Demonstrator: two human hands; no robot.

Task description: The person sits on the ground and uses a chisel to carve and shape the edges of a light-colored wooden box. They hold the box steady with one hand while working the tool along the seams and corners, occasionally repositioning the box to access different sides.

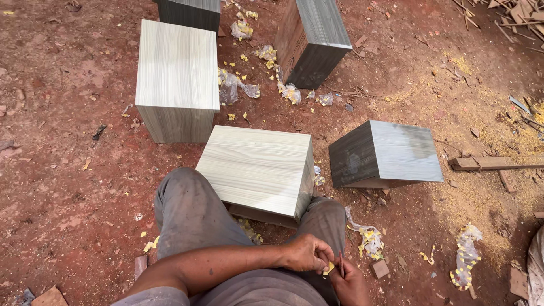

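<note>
My left hand (pixel 307 253) reaches across my lap from the lower left, its fingers pinched on a small yellow scrap of tape (pixel 328 268). Touching it from below, my right hand (pixel 349 282) grips a thin dark blade-like tool (pixel 341 264) that points upward. Both hands hover over my grey trousers (pixel 190 218). Just beyond my knees rests a pale wood-grain box (pixel 258 167), tilted on the ground.
A taller pale box (pixel 177 76) stands at the left, and grey boxes lie at the right (pixel 391 153) and far back (pixel 314 37). Crumpled plastic with yellow tape (pixel 466 255), sawdust and a wooden batten (pixel 496 162) litter the red earth.
</note>
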